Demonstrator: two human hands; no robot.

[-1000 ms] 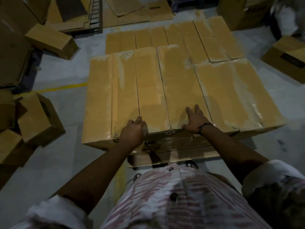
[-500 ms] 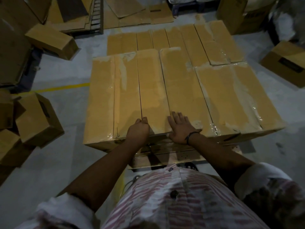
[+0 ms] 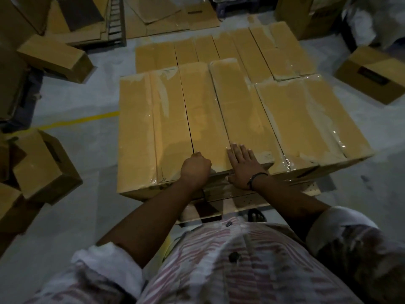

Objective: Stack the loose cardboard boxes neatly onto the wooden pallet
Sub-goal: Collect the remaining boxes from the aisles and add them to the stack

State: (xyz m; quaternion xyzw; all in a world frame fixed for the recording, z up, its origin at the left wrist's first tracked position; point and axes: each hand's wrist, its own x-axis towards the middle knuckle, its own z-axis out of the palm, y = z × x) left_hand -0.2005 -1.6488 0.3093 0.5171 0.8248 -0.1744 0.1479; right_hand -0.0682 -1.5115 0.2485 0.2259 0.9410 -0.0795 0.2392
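A layer of long cardboard boxes (image 3: pixel 203 110) lies side by side on the wooden pallet (image 3: pixel 241 200), their tops glossy with tape. The right hand (image 3: pixel 243 167) presses flat, fingers straight, on one box's near end. The left hand (image 3: pixel 195 170) is curled at the neighbouring box's near edge (whether it actually grips, I cannot tell). The boxes look stiff, fairly heavy and slick on top, so holding the short ends seems safest.

Long boxes (image 3: pixel 197 110) side by side on pallet (image 3: pixel 311 190); lower row (image 3: pixel 206 49) behind. Loose boxes (image 3: pixel 46 165) on floor (image 3: pixel 83 102) left, one box (image 3: pixel 372 75) right; flattened cardboard (image 3: pixel 166 16) beyond.
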